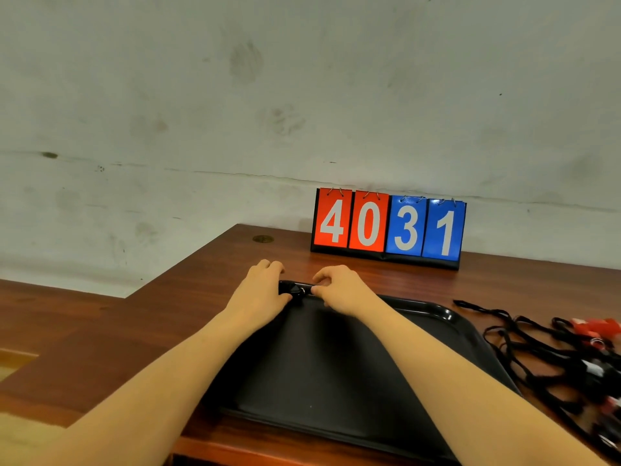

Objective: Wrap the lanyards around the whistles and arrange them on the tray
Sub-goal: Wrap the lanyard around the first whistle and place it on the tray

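A black tray (339, 371) lies on the brown wooden table in front of me. At its far left corner sits a black whistle (295, 290) with a small metal ring. My left hand (262, 290) curls around the whistle from the left, thumb touching it. My right hand (339, 287) pinches at the whistle's ring end from the right, fingers closed. Whether the lanyard is wound on this whistle is hidden by my fingers. A tangle of black lanyards (537, 351) with red whistles (594, 327) and black ones lies on the table right of the tray.
A flip scoreboard (389, 227) showing 40 in red and 31 in blue stands at the back of the table against a grey wall. The table (134, 331) has an L-shaped cutout at the left.
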